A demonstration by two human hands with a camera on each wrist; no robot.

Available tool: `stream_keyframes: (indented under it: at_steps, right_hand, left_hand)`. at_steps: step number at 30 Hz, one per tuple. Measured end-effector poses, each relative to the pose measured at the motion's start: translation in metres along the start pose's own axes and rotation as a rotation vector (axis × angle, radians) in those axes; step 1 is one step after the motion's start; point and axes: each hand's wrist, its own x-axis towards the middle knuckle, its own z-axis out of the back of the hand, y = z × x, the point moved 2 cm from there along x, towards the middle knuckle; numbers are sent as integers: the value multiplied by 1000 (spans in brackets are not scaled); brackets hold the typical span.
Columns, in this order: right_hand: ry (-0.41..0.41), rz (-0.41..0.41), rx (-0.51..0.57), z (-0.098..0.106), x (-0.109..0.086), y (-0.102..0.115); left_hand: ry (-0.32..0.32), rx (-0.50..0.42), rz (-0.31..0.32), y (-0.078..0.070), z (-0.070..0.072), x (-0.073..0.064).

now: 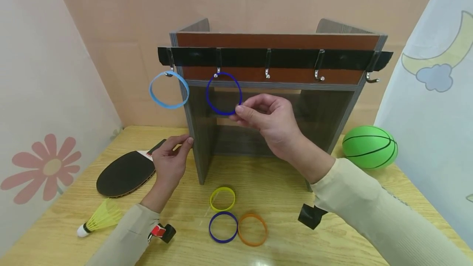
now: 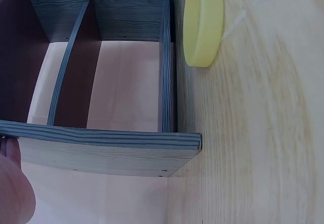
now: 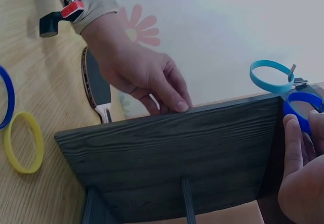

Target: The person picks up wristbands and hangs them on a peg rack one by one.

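My right hand (image 1: 275,124) pinches a dark blue ring (image 1: 241,93) by its lower right edge. The ring's top meets the tip of the second hook (image 1: 218,71) from the left; whether it is looped over, I cannot tell. A light blue ring (image 1: 150,89) hangs from the leftmost hook. Lower down, my left hand (image 1: 171,157) grips the front edge of the left side panel of a wooden shelf (image 1: 199,134), with the thumb at the edge. In the right wrist view the left hand's fingers (image 3: 147,102) lie on the panel's outer side.
On the table lie a yellow ring (image 1: 211,204), another dark blue ring (image 1: 210,233) and an orange ring (image 1: 266,233). A table tennis bat (image 1: 123,173) and a shuttlecock (image 1: 105,216) are at left. At right sits a green ball (image 1: 369,147). Several hooks line the black strip (image 1: 244,57).
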Motion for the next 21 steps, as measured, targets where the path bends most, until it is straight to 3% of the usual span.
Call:
stream_keyframes:
  at_steps: [10, 21]
  right_hand:
    - [23, -105, -195, 21, -13, -9]
    - [81, -263, -333, 56, -49, -48]
  left_hand:
    - [1, 1, -7, 0, 0, 0]
    - [-5, -6, -2, 0, 0, 0]
